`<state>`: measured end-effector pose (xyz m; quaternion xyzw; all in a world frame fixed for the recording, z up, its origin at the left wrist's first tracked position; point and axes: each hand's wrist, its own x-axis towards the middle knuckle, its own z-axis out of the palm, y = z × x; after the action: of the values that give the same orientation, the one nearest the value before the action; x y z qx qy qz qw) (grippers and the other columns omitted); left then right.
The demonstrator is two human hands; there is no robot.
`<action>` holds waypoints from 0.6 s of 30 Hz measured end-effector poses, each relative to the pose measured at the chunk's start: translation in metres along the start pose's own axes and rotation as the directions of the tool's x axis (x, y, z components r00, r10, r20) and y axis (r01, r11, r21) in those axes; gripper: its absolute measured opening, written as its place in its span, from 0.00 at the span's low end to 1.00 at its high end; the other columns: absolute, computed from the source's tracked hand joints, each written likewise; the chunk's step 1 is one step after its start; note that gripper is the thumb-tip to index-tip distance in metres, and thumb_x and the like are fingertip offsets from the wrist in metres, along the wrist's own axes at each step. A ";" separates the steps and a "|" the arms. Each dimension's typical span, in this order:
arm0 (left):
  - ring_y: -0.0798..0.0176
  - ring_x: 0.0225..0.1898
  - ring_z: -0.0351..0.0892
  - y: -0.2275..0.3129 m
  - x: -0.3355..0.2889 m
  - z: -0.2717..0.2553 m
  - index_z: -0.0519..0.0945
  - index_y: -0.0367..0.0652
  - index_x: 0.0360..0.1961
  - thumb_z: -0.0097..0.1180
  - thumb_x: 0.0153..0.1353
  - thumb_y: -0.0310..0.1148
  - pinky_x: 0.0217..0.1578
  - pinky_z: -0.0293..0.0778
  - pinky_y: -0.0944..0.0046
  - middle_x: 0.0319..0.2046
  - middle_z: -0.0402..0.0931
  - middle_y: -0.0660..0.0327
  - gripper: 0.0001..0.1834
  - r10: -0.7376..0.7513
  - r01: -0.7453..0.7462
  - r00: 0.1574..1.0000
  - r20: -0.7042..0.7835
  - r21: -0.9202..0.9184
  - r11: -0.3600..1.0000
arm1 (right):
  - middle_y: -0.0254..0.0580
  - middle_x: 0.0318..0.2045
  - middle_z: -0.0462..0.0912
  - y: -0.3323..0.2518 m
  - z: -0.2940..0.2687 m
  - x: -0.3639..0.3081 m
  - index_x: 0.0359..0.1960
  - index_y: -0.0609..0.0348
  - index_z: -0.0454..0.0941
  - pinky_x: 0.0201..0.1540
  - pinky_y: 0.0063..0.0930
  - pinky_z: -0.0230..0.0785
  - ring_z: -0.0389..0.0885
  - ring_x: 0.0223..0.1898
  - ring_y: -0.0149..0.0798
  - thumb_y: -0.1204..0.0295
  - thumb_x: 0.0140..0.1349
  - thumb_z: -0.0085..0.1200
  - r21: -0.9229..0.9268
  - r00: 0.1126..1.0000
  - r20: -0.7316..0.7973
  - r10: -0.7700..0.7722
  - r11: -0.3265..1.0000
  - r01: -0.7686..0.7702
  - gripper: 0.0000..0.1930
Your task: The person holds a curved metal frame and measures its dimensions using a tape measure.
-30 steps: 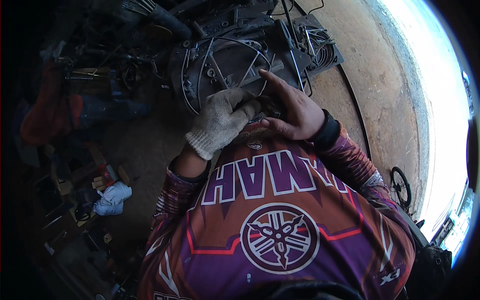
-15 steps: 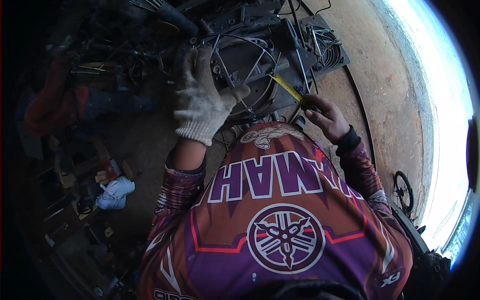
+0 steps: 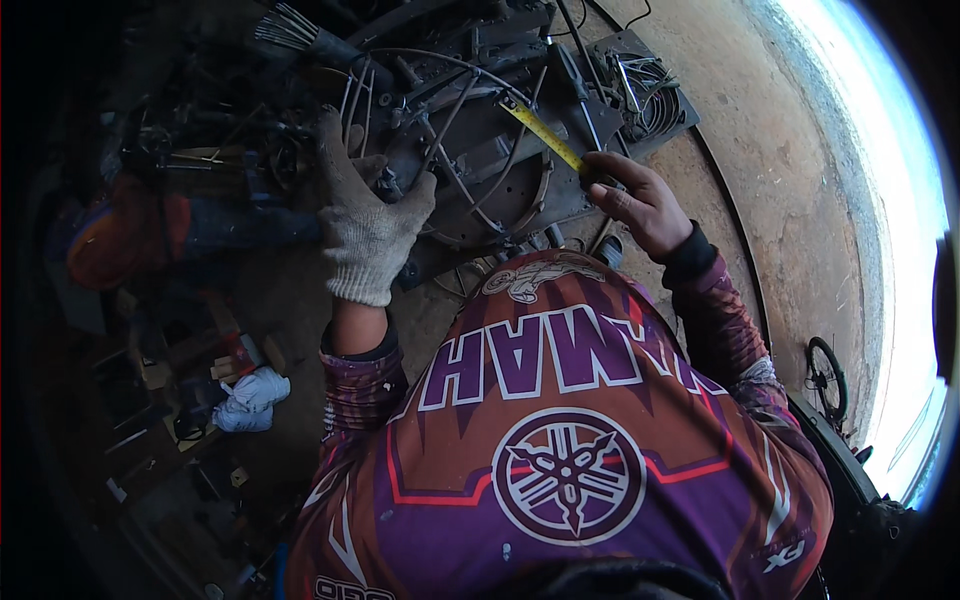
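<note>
My bare right hand [image 3: 645, 205] grips a tape measure, its case mostly hidden by the fingers. Its yellow blade [image 3: 545, 135] reaches up and left over a frame of bent metal rods [image 3: 485, 205], made of curved rings joined by slanting bars. On the left side of that frame, my left hand [image 3: 370, 240] wears a pale knit work glove. Its fingers and thumb are spread apart beside the rods, the thumb close to a slanting bar. Whether the glove bears on the frame is hard to tell. Beneath the frame lies a dark metal work surface [image 3: 400, 160].
A bundle of thin rods [image 3: 285, 30] pokes out at the upper left. Coiled wire [image 3: 655, 100] lies on a plate at the right. Dark metal parts crowd the far side. A person in red [image 3: 130, 235] is at the left, near a white bag [image 3: 250, 400]. A bicycle wheel [image 3: 825, 380] stands at right.
The tape blade has moved up and left, with more of it showing. My left hand has shifted left and slightly down, and the rod frame's bars now lie at a different angle.
</note>
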<state>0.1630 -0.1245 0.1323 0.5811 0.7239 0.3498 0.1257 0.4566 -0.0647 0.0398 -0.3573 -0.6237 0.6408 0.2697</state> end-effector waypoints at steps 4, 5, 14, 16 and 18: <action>0.60 0.49 0.74 -0.003 -0.001 -0.010 0.50 0.39 0.73 0.71 0.46 0.27 0.50 0.76 0.60 0.60 0.66 0.43 0.55 0.045 -0.045 0.999 0.000 -0.028 0.999 | 0.38 0.50 0.80 -0.024 0.000 0.008 0.60 0.65 0.72 0.54 0.26 0.68 0.75 0.49 0.31 0.61 0.68 0.56 -0.027 0.996 0.008 -0.089 0.996 0.089 0.25; 0.60 0.49 0.74 -0.002 -0.001 -0.011 0.50 0.39 0.73 0.71 0.46 0.27 0.50 0.76 0.60 0.60 0.66 0.43 0.55 0.046 -0.046 0.999 0.000 -0.027 0.999 | 0.45 0.48 0.81 -0.029 0.002 0.009 0.57 0.66 0.74 0.54 0.31 0.69 0.78 0.49 0.38 0.60 0.68 0.55 -0.068 0.990 0.011 -0.139 0.988 0.139 0.24; 0.64 0.47 0.72 -0.002 -0.002 -0.019 0.49 0.37 0.73 0.68 0.46 0.23 0.50 0.75 0.62 0.58 0.68 0.48 0.54 0.055 -0.054 0.998 0.005 -0.107 0.993 | 0.54 0.46 0.82 -0.043 -0.001 0.009 0.53 0.67 0.76 0.55 0.38 0.70 0.80 0.49 0.48 0.57 0.67 0.54 -0.176 0.980 0.010 -0.197 0.965 0.196 0.24; 0.65 0.45 0.73 -0.006 0.002 -0.025 0.48 0.37 0.73 0.66 0.46 0.21 0.48 0.75 0.63 0.57 0.68 0.48 0.54 0.040 -0.045 0.999 -0.032 -0.177 0.983 | 0.54 0.46 0.82 -0.045 -0.005 0.006 0.53 0.67 0.76 0.55 0.38 0.71 0.81 0.49 0.48 0.57 0.67 0.54 -0.189 0.980 -0.003 -0.200 0.962 0.196 0.24; 0.63 0.47 0.74 -0.016 0.004 -0.030 0.49 0.38 0.73 0.69 0.45 0.23 0.50 0.75 0.62 0.60 0.66 0.46 0.55 0.052 -0.057 0.998 -0.033 -0.148 0.987 | 0.55 0.46 0.82 -0.049 -0.009 0.004 0.53 0.67 0.77 0.54 0.38 0.72 0.82 0.48 0.49 0.57 0.67 0.54 -0.225 0.976 0.015 -0.215 0.951 0.213 0.24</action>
<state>0.1322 -0.1328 0.1449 0.5845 0.6815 0.4145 0.1485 0.4562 -0.0524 0.0886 -0.3188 -0.7260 0.5314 0.2982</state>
